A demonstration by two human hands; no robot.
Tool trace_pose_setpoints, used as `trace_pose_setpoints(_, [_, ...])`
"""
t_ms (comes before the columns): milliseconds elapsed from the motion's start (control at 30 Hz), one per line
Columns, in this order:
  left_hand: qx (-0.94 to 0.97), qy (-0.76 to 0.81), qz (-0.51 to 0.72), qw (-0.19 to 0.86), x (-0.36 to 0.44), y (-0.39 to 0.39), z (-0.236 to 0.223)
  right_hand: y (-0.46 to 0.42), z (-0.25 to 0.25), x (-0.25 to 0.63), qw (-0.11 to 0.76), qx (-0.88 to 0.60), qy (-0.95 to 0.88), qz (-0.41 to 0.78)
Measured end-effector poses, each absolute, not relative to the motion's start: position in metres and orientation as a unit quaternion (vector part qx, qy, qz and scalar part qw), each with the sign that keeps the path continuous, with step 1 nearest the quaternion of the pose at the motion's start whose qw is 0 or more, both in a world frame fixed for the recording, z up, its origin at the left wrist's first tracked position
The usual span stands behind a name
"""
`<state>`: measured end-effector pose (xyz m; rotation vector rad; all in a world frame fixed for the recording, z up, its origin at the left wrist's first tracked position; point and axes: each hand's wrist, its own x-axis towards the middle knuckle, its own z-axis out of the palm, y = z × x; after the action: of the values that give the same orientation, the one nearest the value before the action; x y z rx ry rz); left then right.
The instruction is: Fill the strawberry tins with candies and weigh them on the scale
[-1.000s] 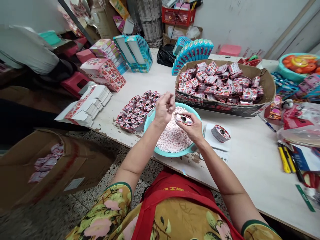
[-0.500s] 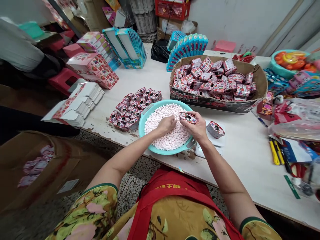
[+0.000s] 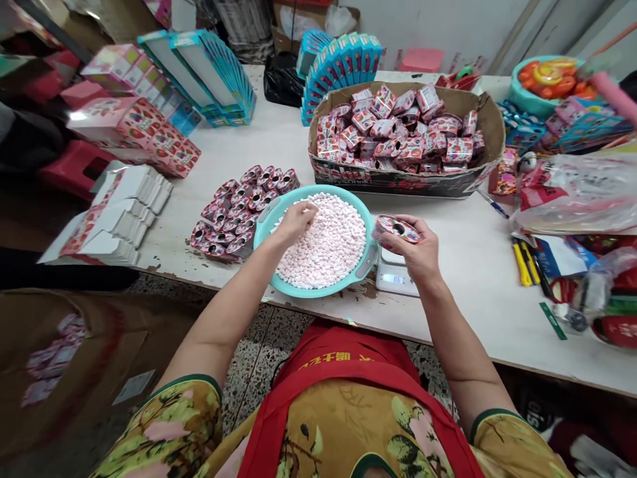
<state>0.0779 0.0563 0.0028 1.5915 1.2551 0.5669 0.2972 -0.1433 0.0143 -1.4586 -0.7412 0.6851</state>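
My left hand (image 3: 297, 224) is over the left part of a turquoise basin (image 3: 365, 202) filled with small pale pink candies (image 3: 323, 255). Its fingers are curled together; what they hold, if anything, is hidden. My right hand (image 3: 421, 249) grips a small red-and-pink printed candy box (image 3: 399, 229) with a dark round opening on top, thumb in front and fingers behind. The box is at the basin's right side, above or against a white digital scale (image 3: 395, 280) whose display seems to read 86. I cannot tell whether it touches the scale.
Several similar boxes (image 3: 233, 212) stand grouped left of the basin. Behind it, a large cardboard box (image 3: 348, 178) is heaped with printed packs. Folded white cartons (image 3: 119, 216) lie left; blue boxes (image 3: 343, 70) stand at the back. Cutters (image 3: 523, 262) and plastic bags lie right.
My right hand has moved right, from over the basin to the scale. My left hand has shifted left across the candies. The second box seen on the scale earlier no longer shows separately. The view has shifted.
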Motion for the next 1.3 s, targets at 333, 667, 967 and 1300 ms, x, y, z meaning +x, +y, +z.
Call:
trace_pose_setpoints(333, [0.8,0.249,0.059,0.542,0.235,0.0,0.039,-0.245,-0.01,0.362,0.674,-0.713,-0.095,0.17])
trace_pose_setpoints(667, [0.862,0.226,0.017,0.453,0.284,-0.013,0.02,-0.28,-0.027,0.378,0.667,-0.727,-0.047,0.156])
trace_pose_setpoints(967, [0.659,0.329,0.097,0.67,0.247,0.014,0.038,-0.263,-0.036,0.379,0.697,-0.699,-0.074,0.142])
trace_pose_setpoints(1300, [0.741,0.294,0.017,0.604,0.242,0.004,0.036,-0.274,-0.038,0.373,0.698,-0.699,-0.047,0.148])
